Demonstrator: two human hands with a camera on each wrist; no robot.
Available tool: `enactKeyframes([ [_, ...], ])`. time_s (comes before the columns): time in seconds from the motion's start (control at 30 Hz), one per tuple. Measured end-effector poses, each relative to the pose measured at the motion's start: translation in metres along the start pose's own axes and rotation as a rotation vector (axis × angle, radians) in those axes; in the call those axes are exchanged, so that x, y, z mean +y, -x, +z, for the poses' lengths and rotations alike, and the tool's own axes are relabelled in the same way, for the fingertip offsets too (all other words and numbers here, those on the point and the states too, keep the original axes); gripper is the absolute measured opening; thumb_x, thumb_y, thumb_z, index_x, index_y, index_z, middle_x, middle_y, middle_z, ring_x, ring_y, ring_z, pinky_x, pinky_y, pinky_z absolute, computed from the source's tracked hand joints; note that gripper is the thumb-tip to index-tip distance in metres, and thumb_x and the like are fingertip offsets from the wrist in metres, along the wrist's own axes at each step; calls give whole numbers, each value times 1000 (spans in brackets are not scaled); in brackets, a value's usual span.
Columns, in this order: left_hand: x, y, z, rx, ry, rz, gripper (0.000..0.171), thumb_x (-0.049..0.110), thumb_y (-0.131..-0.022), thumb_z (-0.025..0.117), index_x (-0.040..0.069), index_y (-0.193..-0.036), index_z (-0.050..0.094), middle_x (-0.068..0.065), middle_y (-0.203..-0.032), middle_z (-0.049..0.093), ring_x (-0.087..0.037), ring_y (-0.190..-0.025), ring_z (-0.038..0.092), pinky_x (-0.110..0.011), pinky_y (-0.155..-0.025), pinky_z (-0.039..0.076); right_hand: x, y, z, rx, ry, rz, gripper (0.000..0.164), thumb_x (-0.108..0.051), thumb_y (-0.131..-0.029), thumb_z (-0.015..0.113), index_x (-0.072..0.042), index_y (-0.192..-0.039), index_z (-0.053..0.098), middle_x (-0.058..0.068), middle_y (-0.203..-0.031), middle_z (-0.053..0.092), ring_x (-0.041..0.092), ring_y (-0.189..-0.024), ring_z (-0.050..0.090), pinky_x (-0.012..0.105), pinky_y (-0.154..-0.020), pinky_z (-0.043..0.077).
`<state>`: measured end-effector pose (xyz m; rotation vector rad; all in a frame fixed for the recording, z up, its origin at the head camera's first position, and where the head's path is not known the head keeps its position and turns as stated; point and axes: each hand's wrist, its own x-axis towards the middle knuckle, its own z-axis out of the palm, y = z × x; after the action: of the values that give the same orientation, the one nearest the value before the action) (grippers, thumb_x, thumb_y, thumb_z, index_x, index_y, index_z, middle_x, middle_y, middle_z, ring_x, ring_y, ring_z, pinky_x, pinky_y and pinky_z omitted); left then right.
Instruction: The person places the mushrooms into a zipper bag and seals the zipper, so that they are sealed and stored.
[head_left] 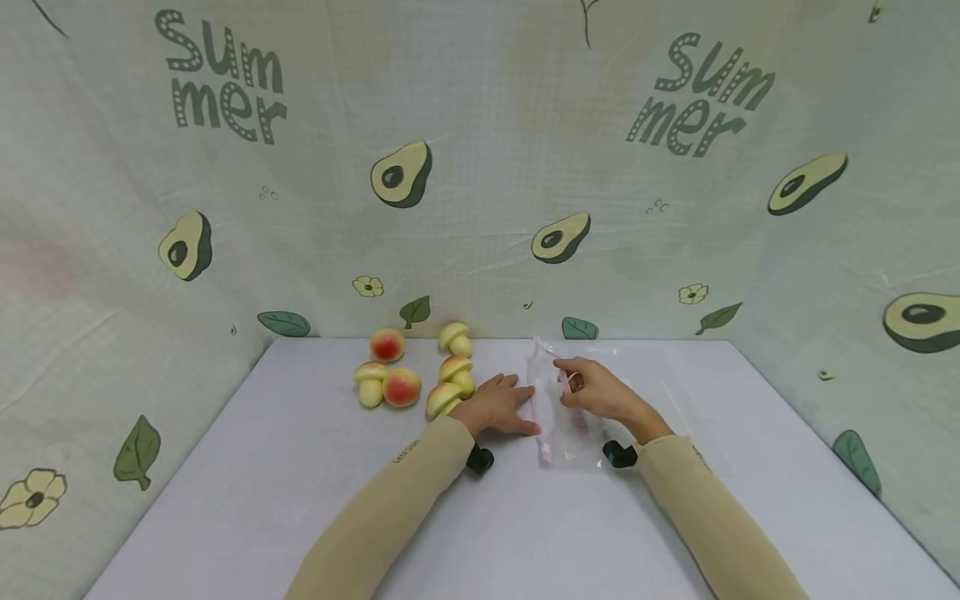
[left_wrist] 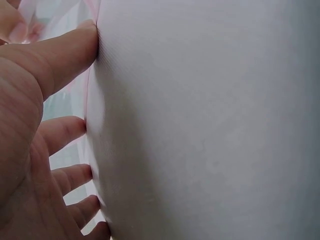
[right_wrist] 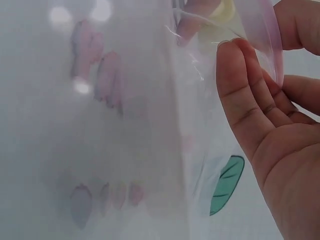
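Observation:
A clear zip bag (head_left: 652, 371) with a pink closure strip and faint pink print lies flat on the table, its mouth to the left. My right hand (head_left: 603, 392) pinches the upper layer at the pink strip and lifts it; in the right wrist view that raised film (right_wrist: 200, 100) stands between thumb and fingers. My left hand (head_left: 495, 407) rests on the table with fingers spread, their tips at the bag's left edge. Just left of it are mushrooms, the nearest a yellow mushroom (head_left: 442, 398) partly behind the hand.
More mushrooms stand at the back, such as one pale yellow mushroom (head_left: 455, 337) and one red-tinged mushroom (head_left: 457, 373). Left of them lie a red peach-like fruit (head_left: 387, 344), another red fruit (head_left: 402, 387) and a yellow mushroom (head_left: 370, 385). A printed cloth (head_left: 480, 167) hangs behind the white table (head_left: 300, 467).

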<state>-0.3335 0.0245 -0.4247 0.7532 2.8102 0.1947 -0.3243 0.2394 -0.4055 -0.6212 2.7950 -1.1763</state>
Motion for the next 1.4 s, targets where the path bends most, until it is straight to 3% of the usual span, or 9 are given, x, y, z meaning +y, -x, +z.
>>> enactKeyframes([
  [0.37, 2, 2, -3, 21, 1, 10, 77, 62, -81, 64, 28, -146, 40, -6, -151, 33, -29, -140, 26, -44, -112, 24, 1, 1, 1, 10, -41, 6, 64, -4, -76, 73, 5, -135, 48, 11, -91, 53, 17, -76, 50, 26, -57, 44],
  [0.6, 4, 4, 0, 80, 79, 33, 73, 56, -81, 66, 27, -144, 44, -8, -145, 41, -25, -131, 41, -43, -104, 36, -2, 2, 4, -1, -47, 22, 66, -2, -76, 73, 5, -136, 47, 11, -92, 53, 20, -79, 50, 26, -58, 45],
  [0.97, 4, 10, -4, 145, 149, 84, 68, 49, -85, 65, 24, -144, 42, -9, -144, 42, -25, -130, 42, -41, -104, 38, -1, -1, 5, -1, -34, 19, 67, -5, -77, 73, 4, -137, 45, 10, -95, 52, 21, -81, 50, 28, -59, 46],
  [1.23, 7, 30, -5, 223, 243, 163, 64, 44, -88, 65, 19, -143, 44, -7, -142, 45, -21, -131, 41, -37, -106, 35, -1, -1, 5, -5, -40, 23, 67, -5, -77, 73, 4, -138, 45, 11, -94, 52, 21, -79, 50, 28, -59, 46],
  [1.4, 8, 46, -7, 281, 216, 194, 62, 43, -89, 65, 19, -142, 45, -6, -141, 46, -21, -129, 43, -37, -105, 37, -1, -1, 6, -11, -42, 40, 66, -6, -78, 73, 3, -138, 45, 11, -95, 52, 22, -81, 49, 28, -59, 46],
])
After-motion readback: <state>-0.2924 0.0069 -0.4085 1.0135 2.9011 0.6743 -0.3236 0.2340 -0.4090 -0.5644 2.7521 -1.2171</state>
